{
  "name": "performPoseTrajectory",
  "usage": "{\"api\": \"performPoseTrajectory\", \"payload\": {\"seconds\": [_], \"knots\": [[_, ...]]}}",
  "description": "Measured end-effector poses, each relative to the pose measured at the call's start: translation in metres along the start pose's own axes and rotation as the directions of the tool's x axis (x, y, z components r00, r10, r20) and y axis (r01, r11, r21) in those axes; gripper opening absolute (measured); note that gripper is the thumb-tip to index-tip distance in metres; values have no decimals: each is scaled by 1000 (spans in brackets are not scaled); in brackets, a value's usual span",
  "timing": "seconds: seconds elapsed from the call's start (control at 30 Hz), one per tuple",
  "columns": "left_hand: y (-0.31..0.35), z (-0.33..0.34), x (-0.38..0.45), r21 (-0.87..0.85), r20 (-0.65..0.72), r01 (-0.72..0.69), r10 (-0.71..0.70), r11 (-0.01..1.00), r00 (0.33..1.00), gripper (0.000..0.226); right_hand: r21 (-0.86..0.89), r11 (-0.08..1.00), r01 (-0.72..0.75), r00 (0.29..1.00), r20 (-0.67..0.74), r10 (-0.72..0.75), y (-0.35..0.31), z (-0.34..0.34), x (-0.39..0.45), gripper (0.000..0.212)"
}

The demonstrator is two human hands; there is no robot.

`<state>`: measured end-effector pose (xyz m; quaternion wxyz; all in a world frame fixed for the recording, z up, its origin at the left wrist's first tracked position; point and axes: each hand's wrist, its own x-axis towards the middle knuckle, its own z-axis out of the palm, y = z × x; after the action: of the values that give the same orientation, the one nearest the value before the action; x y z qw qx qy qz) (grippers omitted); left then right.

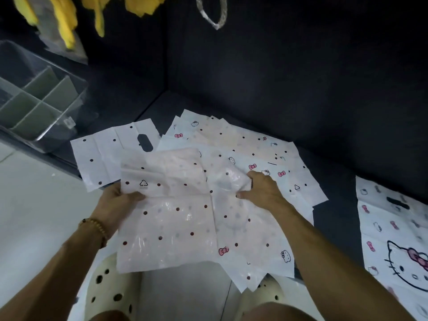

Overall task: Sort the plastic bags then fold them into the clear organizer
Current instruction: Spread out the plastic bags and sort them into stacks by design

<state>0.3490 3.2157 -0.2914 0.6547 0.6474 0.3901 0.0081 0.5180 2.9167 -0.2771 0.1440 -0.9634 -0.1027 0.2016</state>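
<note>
Head view: left hand [115, 200] pinches left edge of pink polka-dot bag [171, 212], lifted over bag pile [250, 144] at dark platform [335, 212] front edge. Right hand [261, 188] grips bunched film mid-bag. Clear organizer [39, 100] sits far left. Risk: static-clung sheets below lift together, mixing sorts.

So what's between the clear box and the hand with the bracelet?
In the head view, a white dotted bag with a cut-out handle lies flat between the clear organizer and the left hand, on the dark surface.
</note>
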Motion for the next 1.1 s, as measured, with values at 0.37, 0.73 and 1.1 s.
{"api": "performPoseTrajectory", "payload": {"seconds": [0.37, 0.73, 1.1], "knots": [[16, 21, -23, -143, 46, 88, -83, 986, 996, 25, 987, 158, 37, 966, -76, 248, -13, -63, -35, 14], [17, 63, -34, 30, 193, -16, 10, 999, 981, 25, 671, 741, -23, 986, -108, 128, -45, 41, -46, 43], [10, 75, -34, -52, 263, 26, -11, 998, 965, 22, 118, 925, -361, 900, -218, 379, 54, 52, -34, 74]]}}
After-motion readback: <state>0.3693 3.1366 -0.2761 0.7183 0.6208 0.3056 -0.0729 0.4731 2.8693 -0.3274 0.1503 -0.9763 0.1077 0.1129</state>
